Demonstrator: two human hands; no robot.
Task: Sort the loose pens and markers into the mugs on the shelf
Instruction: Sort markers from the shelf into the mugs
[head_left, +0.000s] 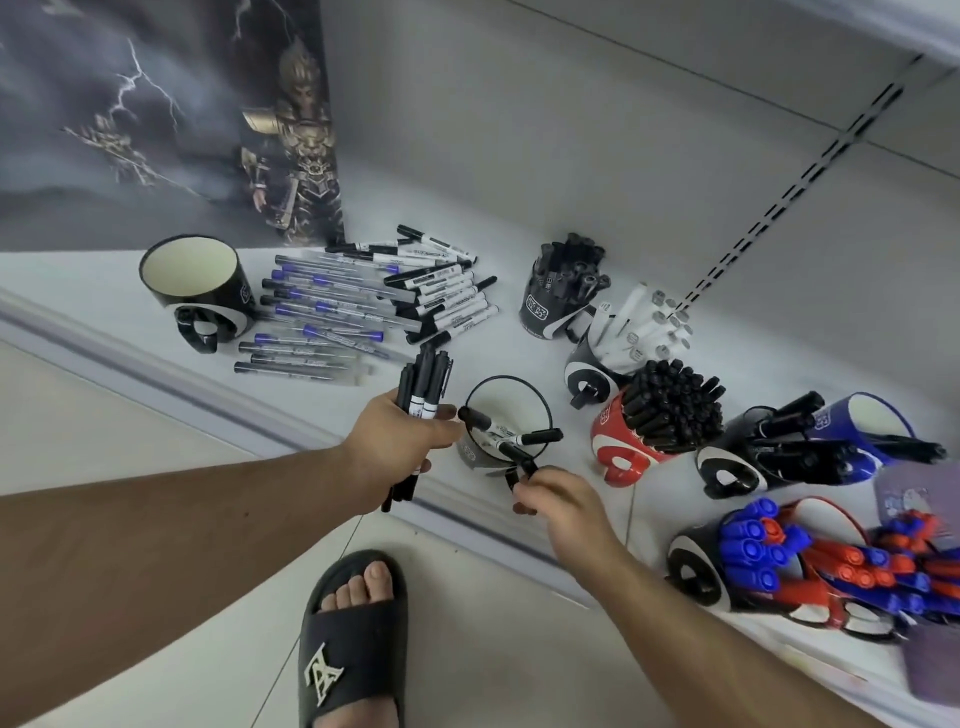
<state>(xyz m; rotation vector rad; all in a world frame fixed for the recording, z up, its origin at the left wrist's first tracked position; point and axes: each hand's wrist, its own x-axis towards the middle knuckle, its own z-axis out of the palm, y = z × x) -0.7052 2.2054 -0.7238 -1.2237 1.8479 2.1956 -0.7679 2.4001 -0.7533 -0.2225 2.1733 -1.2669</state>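
We are mid-filling: our right hand (558, 501) pinches one black marker (519, 470) at the rim of the near glossy mug (475, 457), where two already lean; next it needs tipping in. Our left hand (402, 449) grips a bundle of slim markers (423, 395). Beyond, loose pens (332, 312) — smooth plastic barrels — lie beside an empty mug (195, 286).

I see a white shelf (519, 332). The mug at its left end (195, 291) is black with white swooshes and a cream inside. A red mug (623, 447) holds black markers. The loose pens (317, 312) look clear with blue grips, though blurred. The sandal (353, 644) is black with a pale logo.
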